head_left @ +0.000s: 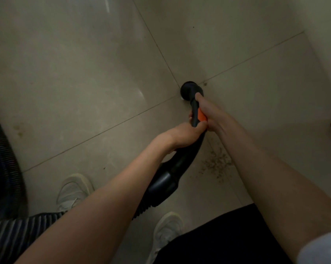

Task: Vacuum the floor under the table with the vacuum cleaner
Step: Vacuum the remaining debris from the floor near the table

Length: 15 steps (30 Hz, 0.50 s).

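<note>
A: While the pale glossy tiled floor (84,73) lies dim, which area is next?

B: Crumb scatter (216,164), just beside the right forearm, near the white shoes (73,189).

A: Grip?

B: Left hand (187,134) wraps the curved black plastic vacuum wand (181,162); right hand (210,115) clamps it at the orange band (201,116). Keep the round black nozzle (190,90) flat on the tile joint; draw back slowly.

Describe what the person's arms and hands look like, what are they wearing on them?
Both forearms are bare, and the left hand and right hand wear no gloves, rings or watch that I can see. A pale grey sleeve edge shows at the right upper arm. No left sleeve is in view.
</note>
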### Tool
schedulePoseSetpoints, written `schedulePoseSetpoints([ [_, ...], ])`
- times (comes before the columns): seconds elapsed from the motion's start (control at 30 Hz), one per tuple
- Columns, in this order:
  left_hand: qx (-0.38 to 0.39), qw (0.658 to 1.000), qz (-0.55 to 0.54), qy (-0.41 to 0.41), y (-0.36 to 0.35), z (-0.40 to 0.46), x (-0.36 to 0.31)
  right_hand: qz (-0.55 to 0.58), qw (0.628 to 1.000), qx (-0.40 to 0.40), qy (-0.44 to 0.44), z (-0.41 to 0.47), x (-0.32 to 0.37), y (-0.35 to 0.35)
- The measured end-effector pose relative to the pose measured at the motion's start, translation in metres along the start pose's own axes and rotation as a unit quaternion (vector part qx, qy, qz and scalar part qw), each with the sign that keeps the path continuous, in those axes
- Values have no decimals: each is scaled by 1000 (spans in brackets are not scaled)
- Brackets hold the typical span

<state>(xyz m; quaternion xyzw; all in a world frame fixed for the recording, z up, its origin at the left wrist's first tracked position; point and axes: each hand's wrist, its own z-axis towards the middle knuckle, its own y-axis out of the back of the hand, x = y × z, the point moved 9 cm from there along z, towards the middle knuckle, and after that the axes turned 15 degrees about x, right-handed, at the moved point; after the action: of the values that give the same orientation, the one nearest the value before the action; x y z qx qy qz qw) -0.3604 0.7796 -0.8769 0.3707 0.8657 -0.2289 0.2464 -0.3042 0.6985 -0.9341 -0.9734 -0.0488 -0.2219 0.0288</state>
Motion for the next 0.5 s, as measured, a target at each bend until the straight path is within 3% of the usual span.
schedulePoseSetpoints([
  [0.5, 64, 997, -11, -36, -9, 32, -51, 7, 999, -49, 5, -5, 32, 55],
])
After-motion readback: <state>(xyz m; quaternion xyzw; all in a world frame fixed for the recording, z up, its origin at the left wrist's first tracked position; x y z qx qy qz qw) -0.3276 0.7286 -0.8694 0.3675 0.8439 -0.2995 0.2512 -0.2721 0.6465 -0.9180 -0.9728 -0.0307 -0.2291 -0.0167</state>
